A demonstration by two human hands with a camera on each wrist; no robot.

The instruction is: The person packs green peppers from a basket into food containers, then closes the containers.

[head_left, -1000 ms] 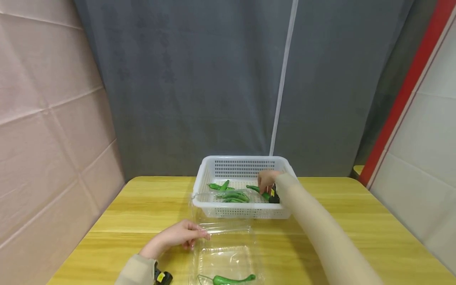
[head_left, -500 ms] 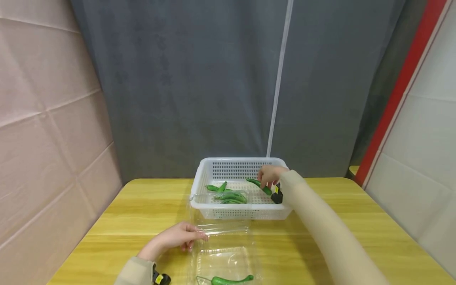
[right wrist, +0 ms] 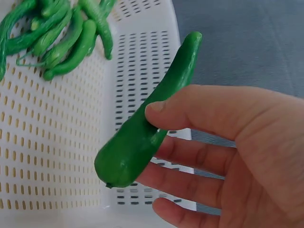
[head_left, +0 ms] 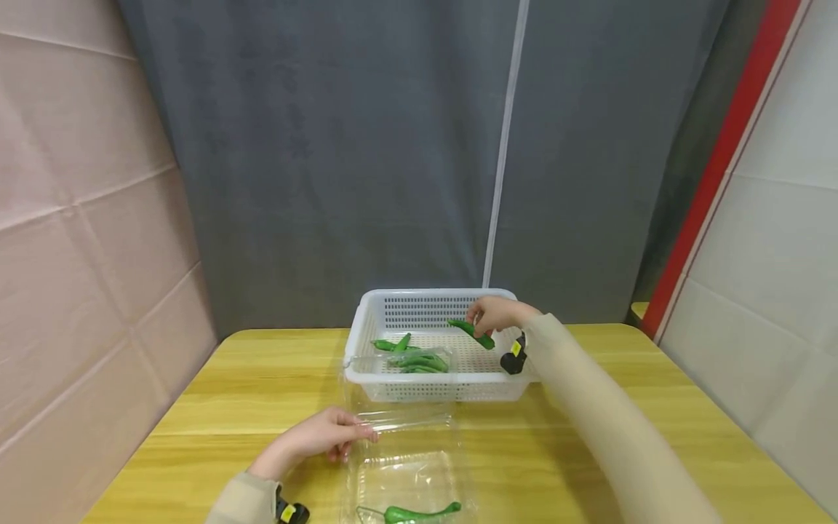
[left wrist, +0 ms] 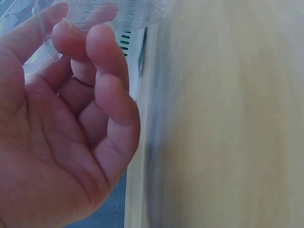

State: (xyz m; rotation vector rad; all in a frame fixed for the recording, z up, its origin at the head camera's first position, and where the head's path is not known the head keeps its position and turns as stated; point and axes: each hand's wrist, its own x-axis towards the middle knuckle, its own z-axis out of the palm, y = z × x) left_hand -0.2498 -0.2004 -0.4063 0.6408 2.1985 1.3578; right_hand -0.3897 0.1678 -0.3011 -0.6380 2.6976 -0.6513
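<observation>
My right hand [head_left: 500, 313] pinches a green chili pepper [right wrist: 126, 154] between thumb and fingers, raised within the white plastic basket [head_left: 484, 379]. In the right wrist view the pepper lies slantwise, its thick end toward the lower left. My left hand [head_left: 327, 434] holds the left edge of a clear plastic clamshell box [head_left: 406, 473] by thumb and fingertips. Its lid leans up over the basket's front rim. One green pepper with a long stem [head_left: 419, 515] lies in the box near the bottom of the head view.
Several more green peppers [right wrist: 71, 47] lie piled in the basket, left of my right hand and partly behind the clear lid. The wooden table [head_left: 262, 378] runs back to a grey curtain [head_left: 327, 182]. Pale panels stand at both sides.
My right hand has lifted the pepper up from the basket floor. The left hand keeps its hold on the box. The head view has shifted slightly.
</observation>
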